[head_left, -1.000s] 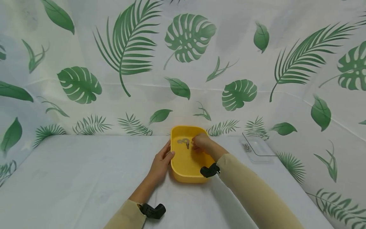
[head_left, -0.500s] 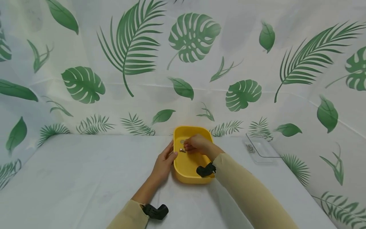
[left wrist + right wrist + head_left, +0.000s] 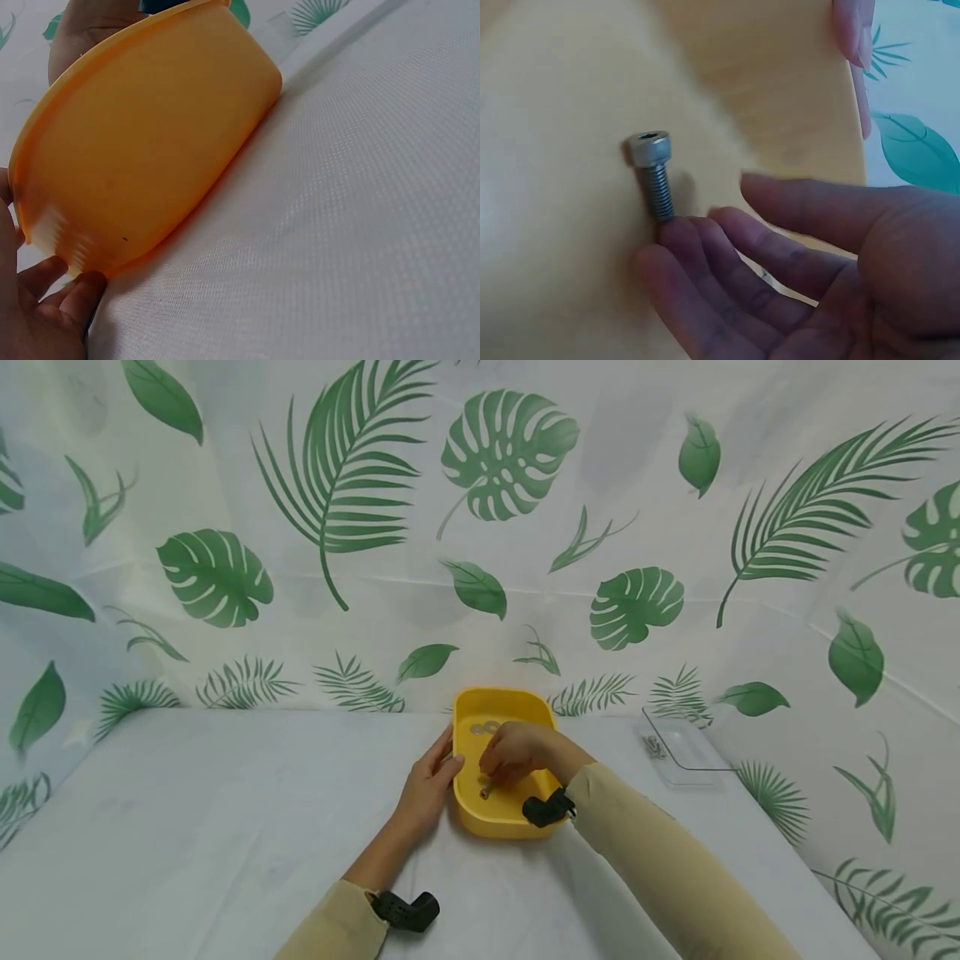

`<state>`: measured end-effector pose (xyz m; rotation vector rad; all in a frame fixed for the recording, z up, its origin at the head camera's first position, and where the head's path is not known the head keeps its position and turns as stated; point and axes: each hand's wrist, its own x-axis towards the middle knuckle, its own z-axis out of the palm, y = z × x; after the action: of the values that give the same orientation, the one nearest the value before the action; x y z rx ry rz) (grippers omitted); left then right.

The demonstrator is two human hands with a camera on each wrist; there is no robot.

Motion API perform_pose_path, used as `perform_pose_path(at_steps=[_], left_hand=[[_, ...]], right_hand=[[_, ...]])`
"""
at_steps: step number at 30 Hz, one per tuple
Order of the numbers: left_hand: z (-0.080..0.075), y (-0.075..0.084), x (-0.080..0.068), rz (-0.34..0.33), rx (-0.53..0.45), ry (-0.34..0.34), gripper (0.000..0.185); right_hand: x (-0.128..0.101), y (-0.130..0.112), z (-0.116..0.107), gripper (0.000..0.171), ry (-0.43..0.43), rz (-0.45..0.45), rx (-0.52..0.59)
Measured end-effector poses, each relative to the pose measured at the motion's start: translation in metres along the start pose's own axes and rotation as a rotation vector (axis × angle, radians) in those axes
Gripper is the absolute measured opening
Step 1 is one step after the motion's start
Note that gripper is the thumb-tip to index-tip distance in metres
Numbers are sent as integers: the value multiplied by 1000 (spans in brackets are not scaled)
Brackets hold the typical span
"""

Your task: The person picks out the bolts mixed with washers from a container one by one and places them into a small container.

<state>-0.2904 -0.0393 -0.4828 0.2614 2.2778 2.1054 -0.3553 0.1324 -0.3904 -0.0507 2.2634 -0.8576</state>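
Observation:
A yellow plastic bin [image 3: 495, 810] stands on the white-covered table. My left hand [image 3: 426, 789] grips its left side, thumb over the rim and fingers against the outer wall [image 3: 142, 142]. Inside the bin, my right hand [image 3: 517, 750] has loosely bent fingers, with the thumb [image 3: 802, 202] apart from them. A metal socket-head bolt [image 3: 658, 187] lies on the bin floor, its threaded end right at those fingertips. Two flat washers, one of them this washer [image 3: 477, 729], lie toward the bin's far end. A small glint shows between the right fingers.
To the right, a clear plastic tray [image 3: 693, 777] holds several small metal parts [image 3: 653, 747]. A leaf-printed cloth [image 3: 420, 627] hangs behind the table. Black wrist cameras sit on both sleeves.
The right hand has shifted within the bin, first leftward, then slightly nearer. The bolt has moved from near the washers toward the bin's near end. The left hand keeps its grip.

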Motion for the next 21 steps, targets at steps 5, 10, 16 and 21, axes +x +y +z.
perform_pose_path(at_steps=[5, 10, 16, 21], left_hand=[[1, -1, 0, 2, -6, 4, 59], [2, -1, 0, 2, -2, 6, 59], [1, -1, 1, 10, 4, 14, 59], [2, -1, 0, 9, 14, 17, 59]], right_hand=[[-3, 2, -1, 24, 26, 49, -37], [-9, 6, -4, 26, 33, 101, -126], [-11, 10, -4, 31, -79, 88, 5], [-6, 12, -1, 31, -149, 84, 147]])
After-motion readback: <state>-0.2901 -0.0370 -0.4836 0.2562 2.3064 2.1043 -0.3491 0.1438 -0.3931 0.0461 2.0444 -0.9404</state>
